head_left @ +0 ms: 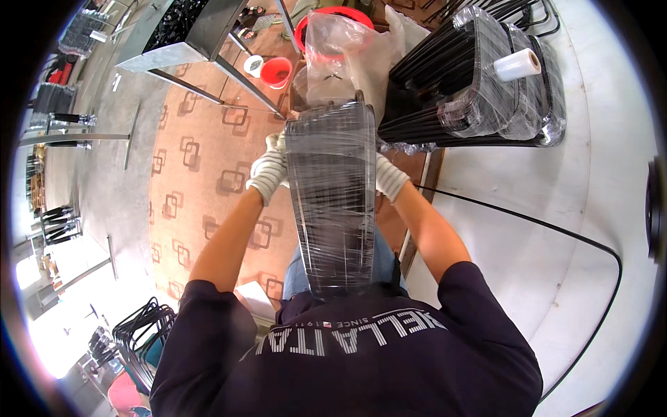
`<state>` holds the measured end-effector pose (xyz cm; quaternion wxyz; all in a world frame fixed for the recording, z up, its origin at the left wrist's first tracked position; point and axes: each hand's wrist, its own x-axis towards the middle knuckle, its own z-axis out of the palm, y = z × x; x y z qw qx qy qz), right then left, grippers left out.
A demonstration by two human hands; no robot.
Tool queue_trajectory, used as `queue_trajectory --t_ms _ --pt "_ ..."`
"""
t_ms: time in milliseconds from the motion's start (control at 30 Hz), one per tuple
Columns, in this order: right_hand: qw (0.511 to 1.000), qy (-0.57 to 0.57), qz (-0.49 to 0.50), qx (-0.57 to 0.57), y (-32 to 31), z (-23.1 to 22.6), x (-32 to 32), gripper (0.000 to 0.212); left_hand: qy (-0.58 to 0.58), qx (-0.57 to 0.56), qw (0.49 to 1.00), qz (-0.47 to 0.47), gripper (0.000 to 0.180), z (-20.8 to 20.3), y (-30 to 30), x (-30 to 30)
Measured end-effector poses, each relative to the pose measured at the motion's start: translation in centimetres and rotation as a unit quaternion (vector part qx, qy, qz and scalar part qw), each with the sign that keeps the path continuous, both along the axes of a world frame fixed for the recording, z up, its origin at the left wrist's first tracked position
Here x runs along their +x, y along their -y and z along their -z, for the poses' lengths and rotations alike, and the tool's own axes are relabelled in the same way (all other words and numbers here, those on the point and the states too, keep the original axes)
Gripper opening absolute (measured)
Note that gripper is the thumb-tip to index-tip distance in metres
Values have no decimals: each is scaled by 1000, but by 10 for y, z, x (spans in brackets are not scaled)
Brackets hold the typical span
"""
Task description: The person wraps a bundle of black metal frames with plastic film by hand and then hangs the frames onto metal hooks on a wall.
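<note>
A long bundle of black frames wrapped in clear stretch film (333, 201) stands on end against my chest. My left hand (271, 170), in a white knitted glove, grips its left side near the top. On the bundle's right side my right hand (389, 177), also gloved, holds the edge. Most of both hands' fingers are hidden behind the bundle.
Wrapped stacks of black frames (479, 83) lie on the white table (556, 208) with a roll of stretch film (517, 64) on top. A clear plastic bag (340, 55), red bowl (276, 71), metal table (187, 35) and black cable (577, 240) are around.
</note>
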<state>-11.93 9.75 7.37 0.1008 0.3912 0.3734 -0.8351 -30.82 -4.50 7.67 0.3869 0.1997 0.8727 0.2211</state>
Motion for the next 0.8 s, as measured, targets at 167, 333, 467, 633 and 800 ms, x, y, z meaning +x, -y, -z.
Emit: queue_trajectory --t_ms 167,333,467,633,800 --pt "987 -68 84 -117 12 20 -28 41 82 42 996 11 36 26 -4 50" --pt "985 -48 122 -110 -9 11 0 39 31 27 970 241 29 39 -25 39" --pt "977 -55 172 -117 -18 -2 37 38 -250 -18 896 366 25 -40 -88 -3" --pt "942 -98 289 -141 -43 -35 76 38 -146 446 778 418 45 -98 -153 69" --pt "947 -72 301 -91 -99 -63 76 52 -69 208 870 441 44 -94 -153 82"
